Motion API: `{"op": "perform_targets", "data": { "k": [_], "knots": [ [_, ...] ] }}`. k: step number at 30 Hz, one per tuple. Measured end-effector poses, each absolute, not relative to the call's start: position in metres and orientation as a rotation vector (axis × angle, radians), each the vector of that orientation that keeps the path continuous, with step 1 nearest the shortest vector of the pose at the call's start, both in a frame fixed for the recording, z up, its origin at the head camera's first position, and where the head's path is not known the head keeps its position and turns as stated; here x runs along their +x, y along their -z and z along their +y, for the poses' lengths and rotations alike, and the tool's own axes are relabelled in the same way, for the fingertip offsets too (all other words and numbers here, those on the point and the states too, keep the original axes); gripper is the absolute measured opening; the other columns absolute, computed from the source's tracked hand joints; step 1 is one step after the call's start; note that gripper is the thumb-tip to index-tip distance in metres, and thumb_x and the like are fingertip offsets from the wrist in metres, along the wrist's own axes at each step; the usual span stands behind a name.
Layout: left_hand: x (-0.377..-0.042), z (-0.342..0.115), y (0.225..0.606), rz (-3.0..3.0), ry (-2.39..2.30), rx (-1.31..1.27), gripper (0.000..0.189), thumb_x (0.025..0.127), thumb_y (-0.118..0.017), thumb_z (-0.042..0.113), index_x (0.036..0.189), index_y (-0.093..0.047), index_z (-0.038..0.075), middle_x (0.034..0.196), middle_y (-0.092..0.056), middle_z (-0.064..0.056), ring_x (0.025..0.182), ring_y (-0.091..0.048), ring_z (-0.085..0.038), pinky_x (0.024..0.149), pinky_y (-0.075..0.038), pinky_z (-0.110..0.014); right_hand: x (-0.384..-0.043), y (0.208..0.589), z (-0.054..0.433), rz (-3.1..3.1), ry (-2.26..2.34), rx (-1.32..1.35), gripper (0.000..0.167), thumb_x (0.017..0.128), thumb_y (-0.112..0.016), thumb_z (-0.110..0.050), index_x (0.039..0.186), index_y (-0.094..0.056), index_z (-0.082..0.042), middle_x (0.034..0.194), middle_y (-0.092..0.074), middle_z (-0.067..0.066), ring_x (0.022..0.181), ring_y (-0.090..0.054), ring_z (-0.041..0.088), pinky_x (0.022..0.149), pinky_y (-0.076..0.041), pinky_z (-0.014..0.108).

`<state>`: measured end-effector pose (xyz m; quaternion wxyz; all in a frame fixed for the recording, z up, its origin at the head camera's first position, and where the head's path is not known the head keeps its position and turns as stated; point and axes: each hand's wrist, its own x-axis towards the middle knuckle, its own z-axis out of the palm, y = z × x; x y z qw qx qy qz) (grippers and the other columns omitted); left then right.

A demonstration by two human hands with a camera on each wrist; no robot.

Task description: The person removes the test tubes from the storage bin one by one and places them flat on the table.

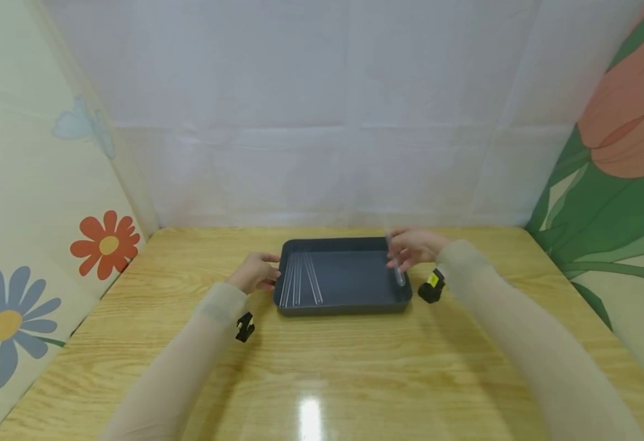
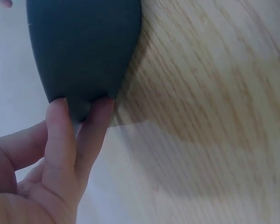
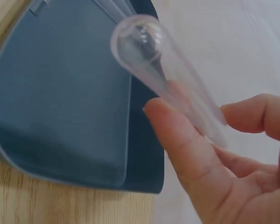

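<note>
In the head view, a dark blue-grey tray (image 1: 349,309) lies on the table. Several clear test tubes (image 1: 298,278) rest side by side in its left part, one slanting away from the others. Over the tray's right end, my right hand (image 1: 412,246) pinches another test tube (image 3: 189,84) between thumb and fingers. That tube is tilted, its rounded end pointing down into the tray. At the opposite end, my left hand (image 1: 253,272) touches the tray's outer wall; fairly straight fingers (image 2: 60,135) press against it in the left wrist view.
Black wrist-worn devices show below the left wrist (image 1: 245,327) and by the right wrist (image 1: 431,286). The wooden table (image 1: 278,380) ends at a white cloth backdrop (image 1: 322,171). Flower-patterned panels (image 1: 19,202) stand at both sides.
</note>
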<state>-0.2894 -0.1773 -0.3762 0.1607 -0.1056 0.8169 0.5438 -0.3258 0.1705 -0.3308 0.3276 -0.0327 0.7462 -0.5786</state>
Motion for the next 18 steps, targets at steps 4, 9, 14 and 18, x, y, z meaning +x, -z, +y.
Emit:
{"op": "perform_targets", "data": {
  "k": [4, 9, 14, 18],
  "knots": [
    [-0.288, -0.177, 0.377, 2.33, -1.56, -0.298, 0.05, 0.095, -0.05, -0.008, 0.144, -0.038, -0.007, 0.122, -0.054, -0.029, 0.093, -0.058, -0.027, 0.063, -0.054, -0.027, -0.326, 0.332, 0.175, 1.967, 1.514, -0.077, 0.066, 0.094, -0.038, 0.003, 0.152, -0.006, 0.004, 0.108, -0.043, 0.024, 0.074, -0.063, 0.019, 0.061, -0.055, 0.027],
    [-0.288, -0.176, 0.377, 2.326, -1.562, -0.291, 0.051, 0.095, -0.05, -0.009, 0.144, -0.037, -0.008, 0.122, -0.053, -0.029, 0.089, -0.058, -0.026, 0.062, -0.053, -0.027, -0.325, 0.333, 0.183, 1.965, 1.533, -0.071, 0.063, 0.097, -0.037, 0.001, 0.151, -0.006, 0.006, 0.103, -0.044, 0.021, 0.073, -0.063, 0.019, 0.062, -0.056, 0.028],
    [-0.287, -0.177, 0.376, 2.329, -1.552, -0.287, 0.051, 0.094, -0.05, -0.009, 0.144, -0.037, -0.008, 0.123, -0.053, -0.031, 0.087, -0.059, -0.027, 0.061, -0.053, -0.027, -0.324, 0.334, 0.189, 1.964, 1.544, -0.061, 0.061, 0.099, -0.037, 0.0, 0.151, -0.006, 0.007, 0.099, -0.045, 0.018, 0.072, -0.063, 0.018, 0.061, -0.055, 0.027],
    [-0.288, -0.177, 0.376, 2.33, -1.553, -0.293, 0.051, 0.094, -0.05, -0.009, 0.144, -0.038, -0.008, 0.124, -0.053, -0.03, 0.087, -0.059, -0.028, 0.061, -0.052, -0.027, -0.325, 0.335, 0.194, 1.967, 1.555, -0.045, 0.069, 0.092, -0.04, 0.004, 0.152, -0.005, 0.005, 0.104, -0.046, 0.022, 0.071, -0.063, 0.018, 0.061, -0.056, 0.028]
  ]
}}
